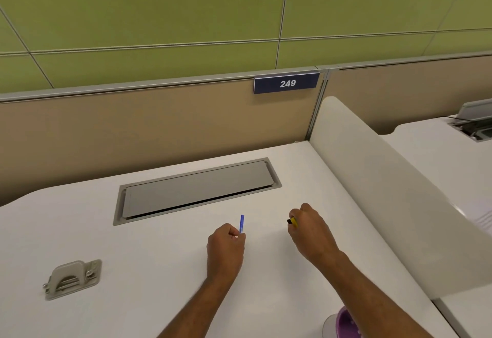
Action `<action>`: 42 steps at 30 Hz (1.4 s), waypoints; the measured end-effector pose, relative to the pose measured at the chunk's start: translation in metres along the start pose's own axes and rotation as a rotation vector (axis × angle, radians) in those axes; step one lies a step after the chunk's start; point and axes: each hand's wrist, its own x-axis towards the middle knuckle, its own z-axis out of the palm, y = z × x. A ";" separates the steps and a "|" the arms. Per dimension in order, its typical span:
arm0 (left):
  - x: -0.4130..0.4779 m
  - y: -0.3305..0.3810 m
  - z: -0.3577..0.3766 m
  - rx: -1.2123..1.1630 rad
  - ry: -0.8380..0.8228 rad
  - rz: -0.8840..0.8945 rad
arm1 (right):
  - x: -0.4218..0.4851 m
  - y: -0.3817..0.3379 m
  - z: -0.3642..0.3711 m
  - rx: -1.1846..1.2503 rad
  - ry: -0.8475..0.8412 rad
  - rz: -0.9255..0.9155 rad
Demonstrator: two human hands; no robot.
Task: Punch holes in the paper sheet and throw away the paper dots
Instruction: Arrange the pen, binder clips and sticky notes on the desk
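A grey two-hole punch (72,278) sits on the white desk (149,271) at the near left, well away from both hands. My left hand (225,248) rests near the desk's middle, closed around a blue pen (241,222) that points away from me. To its right, my right hand (310,229) is closed on a small yellow and black object (292,221), most of it hidden in the fist. No paper sheet shows on the desk.
A grey cable hatch (197,191) is set into the desk behind the hands. A white side divider (386,191) bounds the desk on the right. A purple and white container (343,321) stands at the near right edge. A beige partition with sign 249 (286,83) runs along the back.
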 end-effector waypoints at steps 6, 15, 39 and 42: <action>0.009 -0.008 0.007 0.039 -0.016 -0.033 | 0.018 0.004 0.022 -0.023 -0.063 0.000; 0.016 -0.019 0.009 0.072 -0.017 -0.082 | 0.024 0.008 0.049 -0.055 -0.109 0.018; 0.016 -0.012 0.039 0.074 -0.068 -0.108 | 0.029 0.032 0.043 0.136 -0.075 0.150; 0.014 -0.008 0.045 0.078 -0.072 -0.109 | 0.026 0.033 0.037 0.161 -0.110 0.160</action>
